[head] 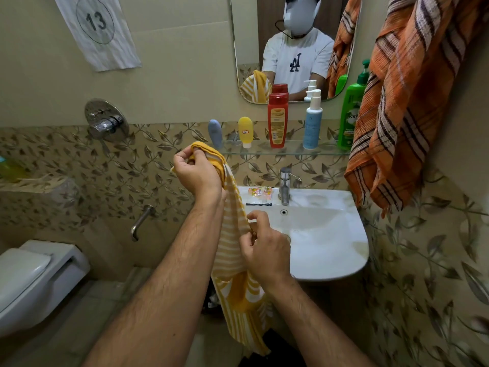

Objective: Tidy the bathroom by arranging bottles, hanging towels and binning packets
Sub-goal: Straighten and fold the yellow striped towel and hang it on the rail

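The left hand (197, 172) gripped the top of the yellow-and-white striped cloth towel (232, 250), fingers curled round its bunched edge, while the right hand (264, 247) pinched it lower down, probably to straighten it for hanging (an orange checked towel (402, 107) already hung far right). It dangled left of the white ceramic basin (330, 234).

Beige upper wall (172, 62) over leaf-patterned tile band (111, 165); rounded wall mirror (248, 49); chrome shower mixer (105, 120); white ceramic basin (330, 234) with chrome tap (285, 185); white wall-hung toilet (34, 279); numbered paper sheet (98, 30).
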`<state>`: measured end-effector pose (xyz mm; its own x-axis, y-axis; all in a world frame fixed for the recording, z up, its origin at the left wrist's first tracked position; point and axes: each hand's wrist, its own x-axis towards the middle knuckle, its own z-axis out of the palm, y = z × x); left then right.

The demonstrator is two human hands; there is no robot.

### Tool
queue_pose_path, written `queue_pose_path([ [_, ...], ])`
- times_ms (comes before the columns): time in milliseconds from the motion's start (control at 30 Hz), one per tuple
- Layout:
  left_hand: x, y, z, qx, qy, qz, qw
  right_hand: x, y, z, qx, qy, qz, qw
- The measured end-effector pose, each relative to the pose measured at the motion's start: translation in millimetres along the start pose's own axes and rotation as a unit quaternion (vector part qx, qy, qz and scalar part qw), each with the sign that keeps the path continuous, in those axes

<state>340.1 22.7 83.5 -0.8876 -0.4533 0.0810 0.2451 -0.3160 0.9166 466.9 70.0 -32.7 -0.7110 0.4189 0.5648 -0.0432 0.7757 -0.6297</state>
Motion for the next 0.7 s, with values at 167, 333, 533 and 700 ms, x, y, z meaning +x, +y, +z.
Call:
queue_pose_path([
  [167,-5.0,-2.1,0.5,-0.038,-0.008,-0.054,0.998,-7.0,-7.7,7.0,0.044,0.005,-0.030,0.999],
  [333,-13.9,2.3,5.6,-0.088,-0.047,-0.099,0.990,3.1,-11.6,14.3,0.058,-0.026,-0.041,0.997],
  [533,-19.6,10.4,9.1,-0.122,-0.083,-0.137,0.980,17.6,-8.9,17.6,0.017,0.005,-0.017,1.000],
  [700,-26.7,10.3,9.6,-0.121,-0.096,-0.141,0.978,30.5,-6.4,20.9,0.026,0.041,0.050,0.998],
])
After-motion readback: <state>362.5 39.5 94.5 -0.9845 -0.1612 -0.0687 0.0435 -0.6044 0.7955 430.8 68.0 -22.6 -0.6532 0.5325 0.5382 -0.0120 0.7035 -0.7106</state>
